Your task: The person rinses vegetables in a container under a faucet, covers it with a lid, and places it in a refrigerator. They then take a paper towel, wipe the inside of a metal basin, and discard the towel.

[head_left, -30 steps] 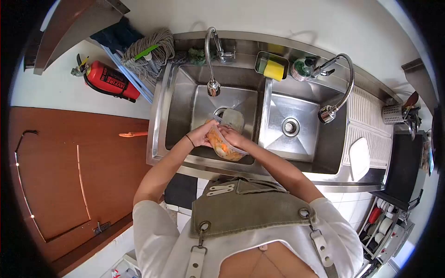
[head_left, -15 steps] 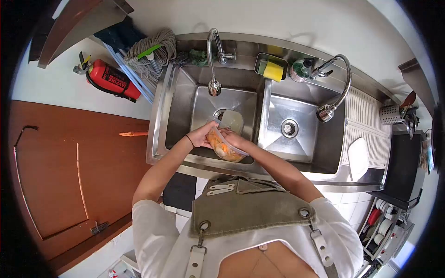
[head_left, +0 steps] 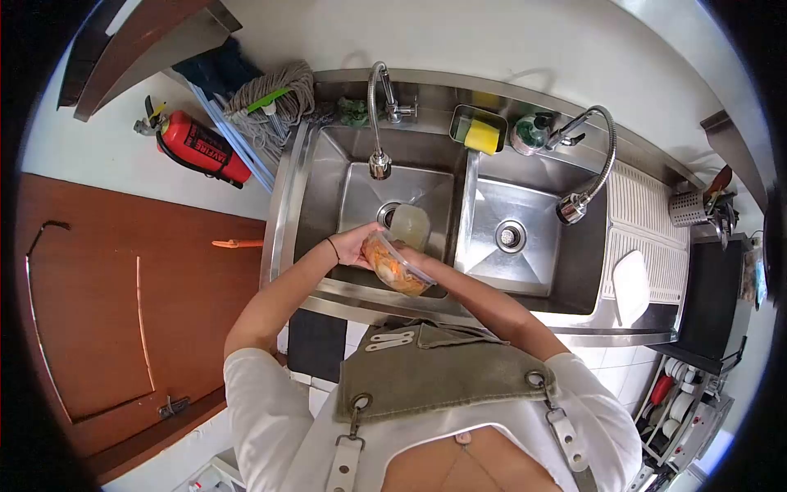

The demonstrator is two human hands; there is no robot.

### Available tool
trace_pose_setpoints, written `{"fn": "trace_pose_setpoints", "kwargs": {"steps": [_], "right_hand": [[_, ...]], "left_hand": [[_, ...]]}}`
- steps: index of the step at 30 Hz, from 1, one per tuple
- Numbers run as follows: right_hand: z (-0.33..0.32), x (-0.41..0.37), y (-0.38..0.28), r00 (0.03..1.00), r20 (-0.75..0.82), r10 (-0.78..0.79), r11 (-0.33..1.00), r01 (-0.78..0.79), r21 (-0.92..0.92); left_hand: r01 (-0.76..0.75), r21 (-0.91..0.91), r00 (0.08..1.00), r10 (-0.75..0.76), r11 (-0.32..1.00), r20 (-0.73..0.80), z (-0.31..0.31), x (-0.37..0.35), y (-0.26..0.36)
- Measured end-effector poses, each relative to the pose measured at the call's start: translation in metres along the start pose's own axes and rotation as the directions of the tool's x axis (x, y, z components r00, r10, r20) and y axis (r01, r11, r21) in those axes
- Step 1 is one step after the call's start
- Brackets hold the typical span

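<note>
Well lit, edges warped w/ blk corners.

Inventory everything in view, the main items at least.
Food container: 1, clear, over left basin
Food pieces: uncounted, orange and pale, inside it
Translucent object: 1, pale, in left basin
Sink: 1, silver, centre
Taps: 2, silver, behind sink
Sponge: 1, yellow, between taps
Bottle: 1, green, beside right tap
Flat board: 1, white, right of sink
Drainer: 1, cream, under board
Utensil holder: 1, silver, far right
Fire extinguisher: 1, red, left wall
Mop head: 1, grey, upper left
Door: 1, brown, left
Apron: 1, olive, person's front
Left hand: 1, bare, holding container
Right hand: 1, bare, at container
</note>
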State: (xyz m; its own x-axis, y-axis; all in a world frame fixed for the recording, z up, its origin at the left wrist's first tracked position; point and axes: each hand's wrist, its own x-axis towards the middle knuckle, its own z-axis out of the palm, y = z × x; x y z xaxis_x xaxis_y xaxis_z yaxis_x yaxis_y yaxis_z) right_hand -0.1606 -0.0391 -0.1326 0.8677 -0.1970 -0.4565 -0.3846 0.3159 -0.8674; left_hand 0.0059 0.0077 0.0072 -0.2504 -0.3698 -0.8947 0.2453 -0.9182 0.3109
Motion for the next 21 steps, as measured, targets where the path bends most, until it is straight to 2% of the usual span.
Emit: {"fn": "trace_pose_setpoints", "kwargs": {"steps": [3,5,7,9,10,12,15,19,21], "right_hand": [[0.000,0.006,0.005,1.000,0.017,-0.016,0.999,0.016,0.044],[0.000,-0.012,-0.028,0.998,-0.005,-0.063,0.998,0.064,0.018],[-0.001,-0.011,-0.029,0.994,-0.025,-0.109,0.994,0.109,-0.008],[0.002,-0.006,-0.031,0.999,0.001,-0.042,0.919,0.038,0.392],[0.003,-0.008,-0.037,0.999,-0.002,-0.043,0.919,0.041,0.393],[0.004,-0.014,-0.045,0.987,-0.038,0.153,0.898,-0.123,0.423],[0.005,-0.018,-0.044,0.996,-0.034,0.080,0.903,-0.058,0.426],[0.012,-0.010,-0.045,0.989,-0.085,0.120,0.874,-0.065,0.481],[0.012,-0.007,-0.045,0.994,-0.063,0.089,0.906,-0.055,0.419]], "left_hand": [[0.080,0.020,0.997,-0.079,0.997,-0.025,0.000,-0.001,0.010],[0.049,0.050,0.999,-0.048,0.998,-0.015,-0.001,-0.004,0.016],[0.019,0.079,1.000,-0.019,0.997,-0.003,-0.001,-0.005,0.021],[0.019,0.108,1.000,-0.017,0.994,-0.020,0.001,-0.006,0.026],[0.019,0.112,1.000,-0.017,0.994,-0.020,0.002,-0.007,0.028],[0.020,0.129,0.999,-0.015,0.991,-0.045,0.006,-0.010,0.032],[0.059,0.162,0.997,-0.049,0.985,-0.064,0.003,-0.008,0.034],[0.043,0.180,0.999,-0.041,0.983,-0.014,0.001,-0.012,0.036],[0.040,0.201,0.997,-0.025,0.979,-0.076,0.005,-0.016,0.037]]}}
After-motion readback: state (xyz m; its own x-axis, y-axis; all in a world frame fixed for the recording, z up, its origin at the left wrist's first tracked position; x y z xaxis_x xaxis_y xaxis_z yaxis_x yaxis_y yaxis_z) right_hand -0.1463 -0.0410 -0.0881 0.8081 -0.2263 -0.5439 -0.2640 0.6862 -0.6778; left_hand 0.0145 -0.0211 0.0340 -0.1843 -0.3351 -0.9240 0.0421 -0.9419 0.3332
